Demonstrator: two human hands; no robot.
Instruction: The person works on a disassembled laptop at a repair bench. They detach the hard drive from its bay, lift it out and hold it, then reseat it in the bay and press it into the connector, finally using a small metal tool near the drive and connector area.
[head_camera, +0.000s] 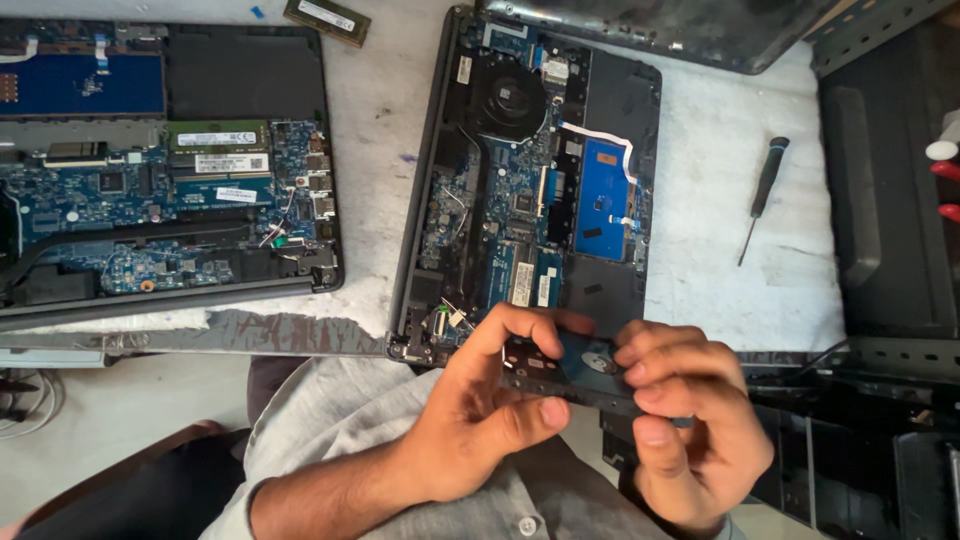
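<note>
- Drive (585, 365) is out of the open laptop (520, 180), pinched between left hand (480, 420) and right hand (690, 420), both closed on it
- Screwdriver (765, 195) lies unused on the tabletop (720, 130); laptop's base still uncovered

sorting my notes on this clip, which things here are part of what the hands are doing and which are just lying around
In hand:
- left hand
- right hand
- flat drive in a bracket, held by both
- opened laptop just above the hands

Lying about:
- second opened laptop
- screwdriver
- loose memory stick

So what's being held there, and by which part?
A small drive, held by both hands: left hand on its left edge, right hand on its right end.
</note>
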